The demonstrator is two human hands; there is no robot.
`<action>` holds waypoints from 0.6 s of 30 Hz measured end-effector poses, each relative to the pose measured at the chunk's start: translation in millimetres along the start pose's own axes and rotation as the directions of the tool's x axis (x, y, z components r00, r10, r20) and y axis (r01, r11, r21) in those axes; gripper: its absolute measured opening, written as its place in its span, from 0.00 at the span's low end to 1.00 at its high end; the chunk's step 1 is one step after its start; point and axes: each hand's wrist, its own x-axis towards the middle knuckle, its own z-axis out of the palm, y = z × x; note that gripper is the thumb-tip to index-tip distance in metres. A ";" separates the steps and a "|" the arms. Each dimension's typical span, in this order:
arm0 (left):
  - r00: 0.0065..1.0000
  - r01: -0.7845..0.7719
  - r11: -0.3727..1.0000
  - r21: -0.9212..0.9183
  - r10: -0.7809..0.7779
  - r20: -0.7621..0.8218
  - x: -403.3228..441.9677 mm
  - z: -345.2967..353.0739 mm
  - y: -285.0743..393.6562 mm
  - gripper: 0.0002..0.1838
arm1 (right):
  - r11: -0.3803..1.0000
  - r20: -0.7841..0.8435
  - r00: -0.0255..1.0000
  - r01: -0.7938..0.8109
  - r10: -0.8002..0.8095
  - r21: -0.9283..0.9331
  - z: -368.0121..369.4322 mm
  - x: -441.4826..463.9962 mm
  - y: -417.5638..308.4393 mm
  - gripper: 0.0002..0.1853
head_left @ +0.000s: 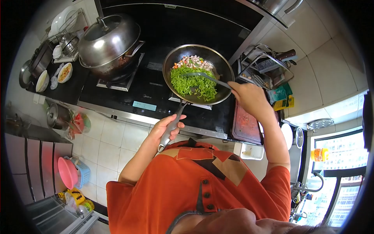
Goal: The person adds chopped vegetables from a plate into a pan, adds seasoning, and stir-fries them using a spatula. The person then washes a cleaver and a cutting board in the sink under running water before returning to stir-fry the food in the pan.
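Greens (198,86) lay beside pinkish diced pieces (191,61) in the pan (223,72) at upper centre, left hand (160,128) wrapped around its handle (166,139) and right hand (248,96) gripping a spatula (215,80), so a hard push or a slack grip could have spilled some onto the stove (126,97)
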 end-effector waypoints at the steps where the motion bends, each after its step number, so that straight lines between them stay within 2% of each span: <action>1: 1.000 0.002 1.000 -0.019 -0.002 0.008 -0.1 0.6 0.5 0.22 | 1.000 -0.014 1.000 -0.001 0.001 0.016 8.9 10.3 -1.9 0.14; 3: 1.000 0.000 1.000 -0.016 0.000 0.009 -0.2 0.9 -1.2 0.23 | 0.993 -0.070 0.990 0.119 -0.120 -0.017 48.7 34.3 -1.1 0.12; 5: 1.000 -0.004 1.000 -0.012 0.004 -0.018 -1.3 4.1 0.6 0.23 | 0.985 -0.060 0.985 0.167 -0.164 0.044 57.0 30.6 -3.3 0.12; 9: 1.000 -0.011 1.000 0.000 0.011 -0.006 -1.3 3.5 0.3 0.23 | 0.992 0.128 0.988 0.100 -0.091 -0.070 -4.9 -13.5 1.2 0.13; 11: 1.000 -0.018 1.000 0.005 0.018 -0.003 -0.6 3.8 1.0 0.24 | 0.981 0.074 0.990 0.128 -0.119 -0.144 -29.7 -35.0 18.9 0.15; 14: 1.000 -0.009 1.000 0.008 0.009 0.001 -1.4 2.9 1.3 0.24 | 0.980 0.190 0.981 -0.004 0.042 -0.197 -69.3 -55.8 19.5 0.15; 18: 1.000 0.002 0.999 0.042 -0.002 0.006 -0.4 4.3 3.7 0.23 | 0.962 0.127 0.991 0.064 -0.030 -0.267 -10.0 -36.7 25.3 0.15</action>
